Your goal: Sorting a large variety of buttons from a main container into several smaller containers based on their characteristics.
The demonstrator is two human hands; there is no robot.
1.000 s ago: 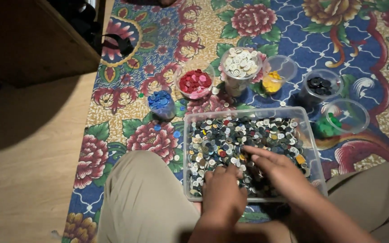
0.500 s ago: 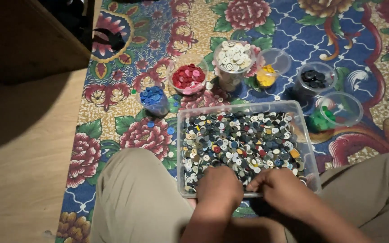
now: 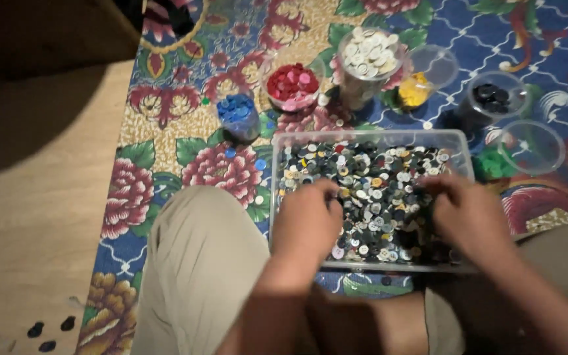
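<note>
Both hands (image 3: 307, 220) have spread apart inside the clear tub (image 3: 284, 141) of mixed buttons (image 3: 376, 190).

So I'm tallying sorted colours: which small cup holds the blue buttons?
The leftmost cup, on the mat beside the red one, nearest the wooden floor.

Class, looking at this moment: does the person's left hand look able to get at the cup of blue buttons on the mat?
Probably yes. The left hand rests in the clear tub, and the cup of blue buttons stands open beyond the tub's left corner, with nothing between them.
</note>
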